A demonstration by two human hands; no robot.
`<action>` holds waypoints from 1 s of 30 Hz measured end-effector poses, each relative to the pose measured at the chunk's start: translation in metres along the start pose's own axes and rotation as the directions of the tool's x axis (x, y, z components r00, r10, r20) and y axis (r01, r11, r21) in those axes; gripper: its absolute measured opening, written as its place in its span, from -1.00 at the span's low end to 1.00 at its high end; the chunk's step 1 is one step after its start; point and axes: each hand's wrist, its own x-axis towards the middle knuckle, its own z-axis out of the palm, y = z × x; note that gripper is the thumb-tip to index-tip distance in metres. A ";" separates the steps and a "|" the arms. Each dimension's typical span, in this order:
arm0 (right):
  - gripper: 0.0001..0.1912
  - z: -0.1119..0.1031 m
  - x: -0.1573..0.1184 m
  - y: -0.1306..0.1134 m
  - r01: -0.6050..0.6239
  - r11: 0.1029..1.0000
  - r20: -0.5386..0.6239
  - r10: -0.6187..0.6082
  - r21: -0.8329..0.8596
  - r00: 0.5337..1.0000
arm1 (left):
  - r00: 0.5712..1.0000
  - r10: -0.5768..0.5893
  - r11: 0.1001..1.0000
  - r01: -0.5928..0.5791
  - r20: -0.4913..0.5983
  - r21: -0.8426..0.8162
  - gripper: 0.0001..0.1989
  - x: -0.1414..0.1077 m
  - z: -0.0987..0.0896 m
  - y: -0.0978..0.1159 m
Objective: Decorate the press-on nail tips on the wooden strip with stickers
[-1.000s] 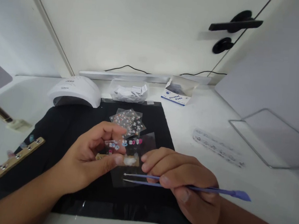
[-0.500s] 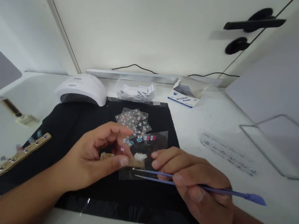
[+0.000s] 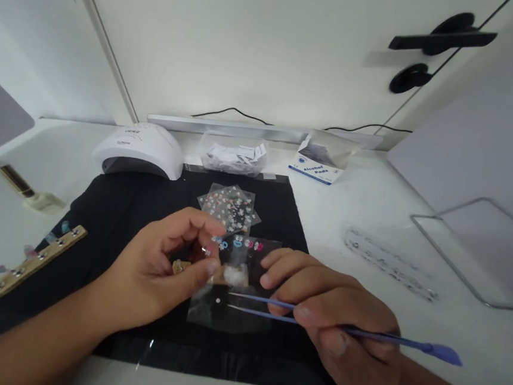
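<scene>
Pinching the purple tweezers (image 3: 409, 342) right of centre, the right hand (image 3: 340, 310) leaves their tips slightly apart and carrying nothing. A white dot (image 3: 217, 300) lies just left of those tips, over the clear sheet (image 3: 245, 321), so the step in hand seems unfinished. Blue and pink stickers line that sheet's upper part, so it is not used up. The left hand (image 3: 167, 262) is curled at centre, thumb and forefinger apart; whether it grips the wooden strip (image 3: 218, 277) behind its thumb cannot be told. Farther out, at lower left, a wooden holder (image 3: 39, 263) bears coloured pieces, apparently further along, their detail too small to judge. A white lamp (image 3: 141, 146) stands at upper left.
</scene>
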 end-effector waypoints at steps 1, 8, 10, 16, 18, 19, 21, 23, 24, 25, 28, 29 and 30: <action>-0.72 0.000 0.001 -0.001 -0.003 1.000 0.005 0.003 -0.001 1.000 | 1.000 -0.007 1.000 0.007 -0.005 0.013 -0.70 0.000 0.001 0.001; -0.74 0.004 -0.001 -0.003 -0.027 1.000 -0.039 0.028 0.004 0.999 | 1.000 0.019 0.999 -0.019 -0.003 0.032 -0.73 -0.002 0.003 0.004; -0.72 0.005 -0.003 -0.003 -0.009 1.000 -0.054 0.010 0.015 0.998 | 1.000 0.016 1.000 -0.016 0.014 0.015 -0.74 -0.002 0.003 0.004; -0.70 0.004 -0.009 -0.004 -0.036 0.999 -0.093 0.038 0.026 0.995 | 0.995 -0.037 0.999 0.039 0.089 -0.024 -0.79 -0.001 0.002 0.005; -0.70 0.004 -0.010 -0.005 -0.049 0.998 -0.089 0.051 0.030 0.995 | 0.988 -0.049 0.999 0.050 0.144 -0.005 -0.80 -0.001 0.001 0.006; -0.70 0.004 -0.010 -0.006 -0.059 0.998 -0.091 0.062 0.035 0.994 | 0.984 -0.053 0.999 0.052 0.169 0.009 -0.81 -0.001 0.001 0.006; -0.71 0.005 -0.011 -0.007 -0.091 0.995 -0.103 0.095 0.046 0.990 | 0.976 -0.057 0.998 0.051 0.209 0.035 -0.83 0.000 0.000 0.007; -0.72 0.004 -0.011 -0.008 -0.111 0.992 -0.115 0.118 0.059 0.986 | 0.969 -0.061 0.997 0.049 0.239 0.055 -0.85 0.001 -0.001 0.009; -0.72 0.004 -0.012 -0.009 -0.116 0.991 -0.111 0.123 0.065 0.986 | 0.966 -0.059 0.997 0.044 0.251 0.063 -0.86 0.002 -0.001 0.010; -0.71 0.004 -0.012 -0.009 -0.119 0.990 -0.103 0.126 0.071 0.987 | 0.963 -0.060 0.997 0.043 0.262 0.070 -0.86 0.002 -0.001 0.011; -0.71 0.004 -0.011 -0.011 -0.142 0.987 -0.082 0.149 0.081 0.985 | 0.957 -0.062 0.996 0.040 0.284 0.083 -0.88 0.003 -0.002 0.011; -0.71 0.005 -0.011 -0.011 -0.151 0.985 -0.082 0.158 0.083 0.984 | 0.955 -0.059 0.996 0.036 0.290 0.087 -0.89 0.003 -0.002 0.011; -0.71 0.005 -0.011 -0.012 -0.162 0.983 -0.088 0.170 0.085 0.982 | 0.955 -0.056 0.995 0.030 0.292 0.091 -0.90 0.003 -0.003 0.011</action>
